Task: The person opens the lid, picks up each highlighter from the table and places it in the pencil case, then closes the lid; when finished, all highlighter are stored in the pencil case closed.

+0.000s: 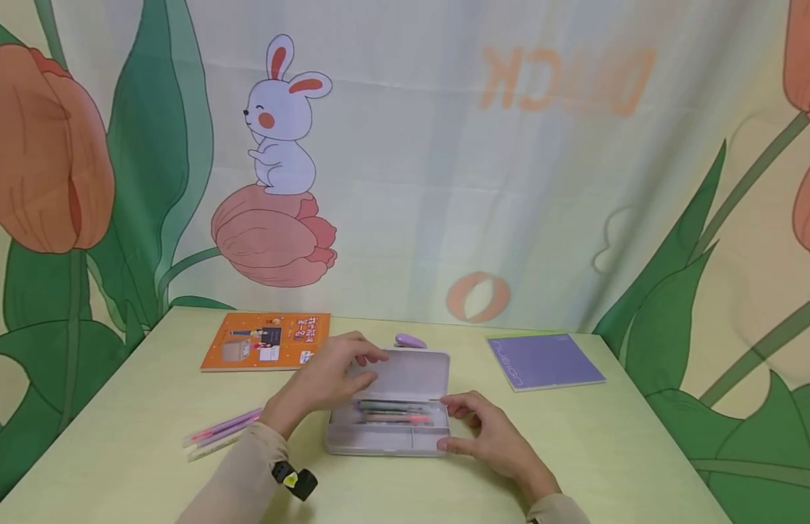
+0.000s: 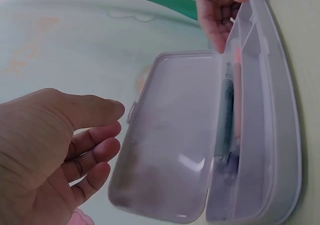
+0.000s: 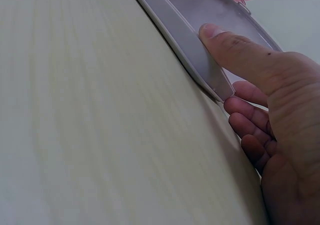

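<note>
A pale grey pencil case (image 1: pixel 370 439) lies on the table with its lid (image 1: pixel 414 375) folded back. Several pens (image 1: pixel 391 418) lie in its long compartment, among them a green one (image 2: pixel 226 117) and a pinkish one (image 2: pixel 237 95). My right hand (image 1: pixel 486 435) holds the case's right end, thumb at the front corner and fingers round the end wall. Over the left part of the lid hovers my left hand (image 1: pixel 332 371), fingers loosely bent and nothing held. In the left wrist view a gap shows between those fingertips and the lid.
Several slim pens (image 1: pixel 224 431) lie left of the case. An orange book (image 1: pixel 267 342) is at the back left, a purple notebook (image 1: pixel 542 362) at the right. Behind the case sits a small purple object (image 1: pixel 411 340). A printed curtain (image 1: pixel 405 182) hangs behind the table.
</note>
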Demonstrator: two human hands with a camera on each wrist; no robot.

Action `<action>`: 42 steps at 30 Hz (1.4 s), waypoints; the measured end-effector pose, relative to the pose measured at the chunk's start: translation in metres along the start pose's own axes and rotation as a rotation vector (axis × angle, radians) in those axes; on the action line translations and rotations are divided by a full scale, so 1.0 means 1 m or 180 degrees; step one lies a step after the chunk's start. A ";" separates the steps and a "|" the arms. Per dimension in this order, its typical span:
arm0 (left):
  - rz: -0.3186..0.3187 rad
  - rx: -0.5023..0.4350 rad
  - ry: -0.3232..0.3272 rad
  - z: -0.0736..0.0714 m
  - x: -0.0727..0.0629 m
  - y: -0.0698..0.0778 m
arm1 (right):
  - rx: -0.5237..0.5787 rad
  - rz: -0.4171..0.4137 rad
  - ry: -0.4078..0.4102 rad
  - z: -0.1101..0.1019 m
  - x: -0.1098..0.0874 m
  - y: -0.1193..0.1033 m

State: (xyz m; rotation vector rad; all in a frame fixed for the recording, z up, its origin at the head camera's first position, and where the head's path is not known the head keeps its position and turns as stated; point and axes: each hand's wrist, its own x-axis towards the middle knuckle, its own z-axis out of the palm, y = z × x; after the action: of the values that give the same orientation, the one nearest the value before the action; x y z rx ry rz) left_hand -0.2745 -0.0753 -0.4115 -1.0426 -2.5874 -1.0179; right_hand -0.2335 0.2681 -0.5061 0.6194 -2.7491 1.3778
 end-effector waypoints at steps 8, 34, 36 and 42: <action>-0.0108 0.0134 0.0172 -0.029 -0.014 -0.019 | -0.0033 0.0009 0.0020 -0.001 0.001 0.002; -0.1062 0.0237 -0.0466 -0.077 -0.108 -0.091 | 0.0097 -0.0048 0.0032 0.002 -0.002 0.002; -0.1126 0.0206 -0.0544 -0.079 -0.111 -0.094 | 0.0109 -0.0041 0.0011 0.002 -0.002 0.002; -0.1374 0.0199 -0.0647 -0.086 -0.114 -0.097 | 0.0084 -0.0044 0.0015 0.000 -0.002 0.002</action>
State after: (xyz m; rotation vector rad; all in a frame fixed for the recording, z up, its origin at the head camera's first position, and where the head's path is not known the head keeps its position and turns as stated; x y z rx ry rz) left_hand -0.2624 -0.2444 -0.4427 -0.6097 -3.0746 -0.9450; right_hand -0.2328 0.2696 -0.5083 0.6342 -2.7219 1.4132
